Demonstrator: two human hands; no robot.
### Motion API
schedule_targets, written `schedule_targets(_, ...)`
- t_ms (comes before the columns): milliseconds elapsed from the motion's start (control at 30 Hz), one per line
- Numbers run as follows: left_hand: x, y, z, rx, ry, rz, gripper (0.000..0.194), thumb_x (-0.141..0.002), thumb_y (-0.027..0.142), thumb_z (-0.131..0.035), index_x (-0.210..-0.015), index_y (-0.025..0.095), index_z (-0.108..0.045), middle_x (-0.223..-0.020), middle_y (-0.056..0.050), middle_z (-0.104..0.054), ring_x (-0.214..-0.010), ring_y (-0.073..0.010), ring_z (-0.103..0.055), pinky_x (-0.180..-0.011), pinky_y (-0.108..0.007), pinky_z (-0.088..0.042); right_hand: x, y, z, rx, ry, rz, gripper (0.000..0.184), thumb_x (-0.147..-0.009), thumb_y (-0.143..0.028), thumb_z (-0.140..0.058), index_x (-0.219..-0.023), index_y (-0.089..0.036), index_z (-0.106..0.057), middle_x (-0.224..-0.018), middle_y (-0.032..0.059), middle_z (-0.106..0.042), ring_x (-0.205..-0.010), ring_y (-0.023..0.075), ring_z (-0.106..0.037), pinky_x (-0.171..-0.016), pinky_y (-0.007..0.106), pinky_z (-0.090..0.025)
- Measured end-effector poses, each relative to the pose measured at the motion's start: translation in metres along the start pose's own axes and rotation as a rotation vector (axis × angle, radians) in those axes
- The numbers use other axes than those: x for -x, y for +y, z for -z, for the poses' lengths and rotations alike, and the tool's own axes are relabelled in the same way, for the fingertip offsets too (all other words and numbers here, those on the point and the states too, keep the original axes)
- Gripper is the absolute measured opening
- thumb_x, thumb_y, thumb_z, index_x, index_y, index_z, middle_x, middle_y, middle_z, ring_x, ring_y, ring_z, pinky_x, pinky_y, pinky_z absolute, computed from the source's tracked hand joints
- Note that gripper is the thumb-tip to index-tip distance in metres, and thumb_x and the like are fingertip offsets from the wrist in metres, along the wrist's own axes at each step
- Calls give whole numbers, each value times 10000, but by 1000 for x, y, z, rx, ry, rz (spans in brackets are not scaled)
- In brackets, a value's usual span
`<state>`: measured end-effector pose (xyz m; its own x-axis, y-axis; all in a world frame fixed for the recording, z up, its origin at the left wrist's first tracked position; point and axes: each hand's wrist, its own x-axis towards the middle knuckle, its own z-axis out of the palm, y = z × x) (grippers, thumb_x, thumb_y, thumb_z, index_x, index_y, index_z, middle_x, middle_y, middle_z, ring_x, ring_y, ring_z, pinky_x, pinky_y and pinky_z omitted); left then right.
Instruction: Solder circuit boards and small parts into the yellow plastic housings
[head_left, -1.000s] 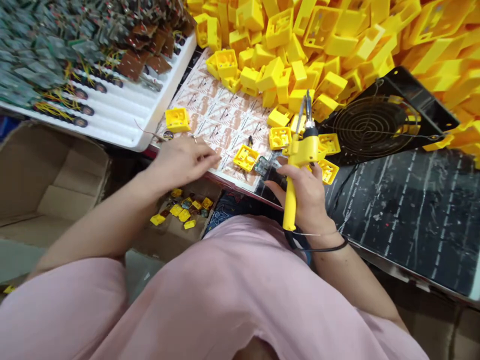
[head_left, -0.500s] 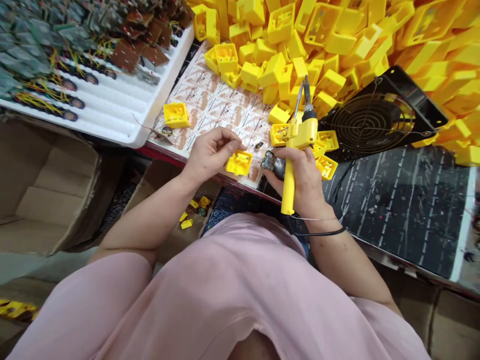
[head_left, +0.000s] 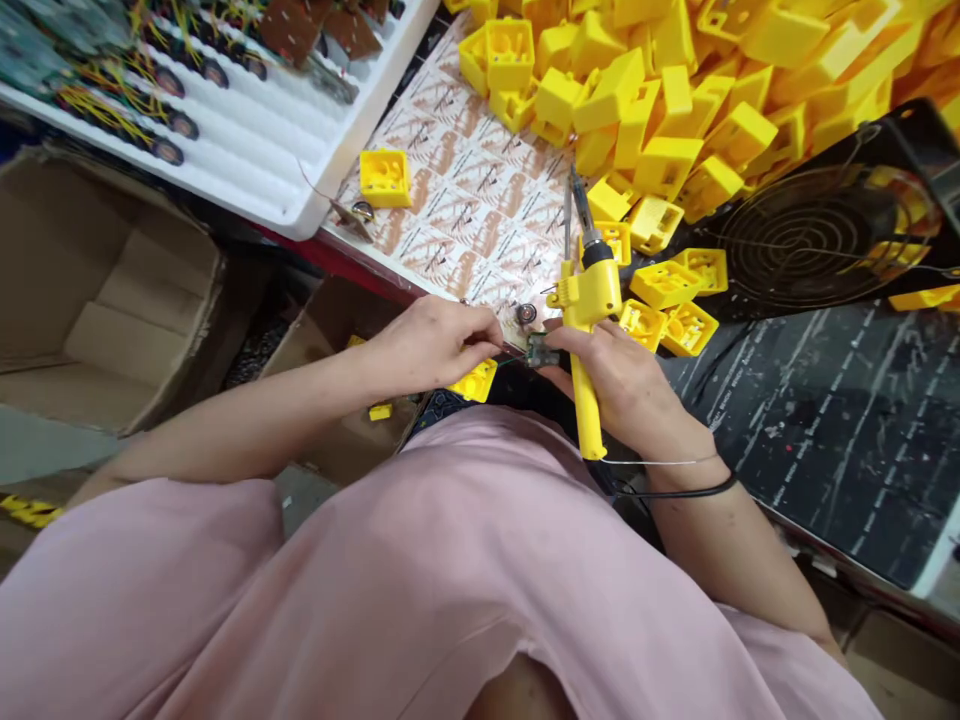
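My right hand [head_left: 622,385] is closed round a yellow soldering iron [head_left: 589,310], its tip pointing away from me, and its fingertips also pinch a small circuit board [head_left: 537,351]. My left hand [head_left: 431,340] is closed on a yellow plastic housing [head_left: 474,381] at the table's front edge, its fingertips next to the board. A small round part [head_left: 526,313] lies on the patterned paper [head_left: 465,215] just beyond the two hands.
A large heap of yellow housings [head_left: 675,90] fills the back right, beside a black fan grille [head_left: 817,235]. A white tray [head_left: 255,150] of wired boards stands at the back left. An open cardboard box [head_left: 90,300] and a smaller box [head_left: 337,320] sit below the table.
My left hand went from lying flat on the paper to picking up a yellow housing and drawing it to the table edge. My right hand brought the small board toward it.
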<state>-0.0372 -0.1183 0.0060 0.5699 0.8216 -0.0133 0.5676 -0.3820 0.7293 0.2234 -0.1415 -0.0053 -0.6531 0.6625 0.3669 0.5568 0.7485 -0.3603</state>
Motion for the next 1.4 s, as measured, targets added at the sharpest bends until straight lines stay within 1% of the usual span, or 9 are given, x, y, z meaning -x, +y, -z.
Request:
schedule_targets(233, 6, 3, -27, -184, 144, -130, 193, -953, 228, -529, -886, 192, -707, -777, -30, -757, -666, -164, -701, -653, -264, -501, 13, 15, -4, 79, -8, 18, 300, -1025, -178, -577, -1315, -244, -540, -1057, 36, -761, -966, 194, -746, -1082, 438, -544)
schedule_targets(367, 6, 8, -30, -307, 228, -242, 242, -1008, 214, -472, -895, 201, -686, -1014, -100, -786, -958, -225, -745, -862, -344, -569, 17, 15, -8, 37, -10, -27, 297, -1024, -194, -570, -1313, -263, -565, -1050, 25, -761, -966, 190, -739, -1089, 423, -529)
schedule_targets(433, 3, 8, -32, -328, 214, -226, 251, -1022, 239, -457, -912, 211, -681, -1098, -101, -787, -1033, -233, -736, -922, -368, -565, 16, 15, -8, 21, 1, -17, 300, -1017, -197, -584, -1311, -259, -571, -1069, 32, -761, -978, 192, -732, -1085, 420, -527)
schedule_targets(633, -6, 1, -42, -398, 188, -133, 225, -965, 245, -481, -938, 198, -700, -856, -68, -776, -758, -218, -726, -724, -322, -528, 12, 15, -3, 113, -13, -30, 269, -1039, -181, -515, -1294, -240, -580, -1033, 41, -749, -977, 197, -712, -1064, 404, -543)
schedule_targets(833, -8, 7, -45, -472, 272, -168, 245, -964, 218, -480, -899, 177, -712, -792, -73, -762, -682, -223, -717, -663, -328, -510, 14, -2, -17, 224, 199, -165, 212, -1039, -184, -508, -1212, -242, -617, -905, 16, -718, -843, 178, -687, -988, 355, -562)
schedule_targets(933, -8, 12, -42, -531, 225, -130, 249, -967, 216, -482, -930, 174, -725, -803, -82, -766, -715, -237, -735, -656, -332, -508, 12, -6, -29, 260, 223, -188, 175, -1045, -242, -547, -1193, -252, -639, -853, 11, -702, -812, 181, -661, -957, 347, -562)
schedule_targets(1167, -7, 20, -36, -700, 73, -89, 274, -990, 201, -475, -952, 149, -741, -801, -105, -752, -737, -259, -744, -584, -323, -460, 9, -2, -41, 247, 277, -132, 193, -1030, -192, -564, -1206, -225, -635, -876, 12, -707, -817, 175, -643, -964, 317, -525)
schedule_targets(1333, -3, 12, -40, -707, 240, -242, 248, -978, 165, -485, -873, 135, -708, -736, -70, -705, -641, -223, -694, -548, -320, -473, 9, -2, -41, 248, 244, -146, 199, -1039, -207, -556, -1221, -225, -636, -894, 9, -719, -810, 171, -627, -957, 332, -513)
schedule_targets(1400, -3, 7, -42, -667, 326, -323, 219, -971, 151, -513, -844, 138, -691, -792, -70, -719, -700, -211, -703, -613, -316, -531, 9, -2, -41, 258, 250, -133, 195, -1035, -200, -565, -1214, -221, -641, -854, 0, -697, -798, 167, -619, -954, 324, -508)
